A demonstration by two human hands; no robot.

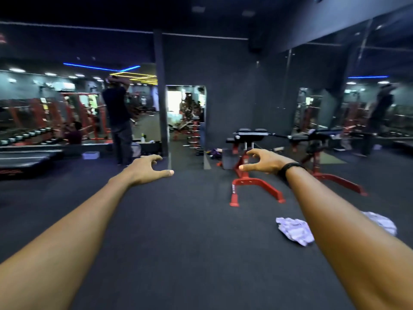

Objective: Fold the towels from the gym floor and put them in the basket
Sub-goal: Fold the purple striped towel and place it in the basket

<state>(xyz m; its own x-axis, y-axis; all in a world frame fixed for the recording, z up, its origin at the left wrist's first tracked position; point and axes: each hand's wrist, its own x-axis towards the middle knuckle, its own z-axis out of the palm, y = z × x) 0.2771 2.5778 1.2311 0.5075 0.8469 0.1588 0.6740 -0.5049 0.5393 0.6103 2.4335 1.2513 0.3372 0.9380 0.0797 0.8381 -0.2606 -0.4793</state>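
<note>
Both my arms stretched out, holding nothing.
My left hand [146, 170] and right hand [263, 163] hover with fingers loosely curled and apart; the crumpled towel [295, 230] lies on the floor under my right forearm, near the red bench [250, 175].

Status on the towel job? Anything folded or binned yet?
Done: nothing visible. In hand: nothing; left hand and right hand are out front, holding nothing. Left: the crumpled towel lies unfolded on the floor under the right forearm; no basket in view.
</note>
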